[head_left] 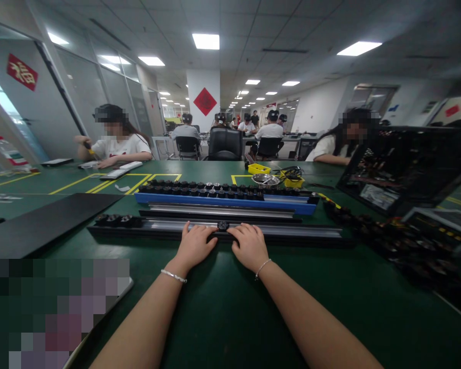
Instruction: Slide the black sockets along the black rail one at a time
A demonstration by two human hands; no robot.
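A long black rail [292,231] with a silvery channel lies across the table in front of me. In its channel, near the middle, sits a small black block [223,225] with a socket-like face. My left hand [195,245] rests over the rail on the block's left, fingertips against it and thumb at the near side. From the right, my right hand [250,246] holds the block's other side in much the same way. Several similar black blocks [115,220] stand at the rail's left end. The undersides of my fingers are hidden.
Behind lies another rail [223,211], then a blue tray [230,203] with rows of black blocks. A metal dish [265,179] and yellow bins [258,168] stand farther back. Right are a dark heap of parts [392,236] and an open black case [411,169]. Two people sit opposite.
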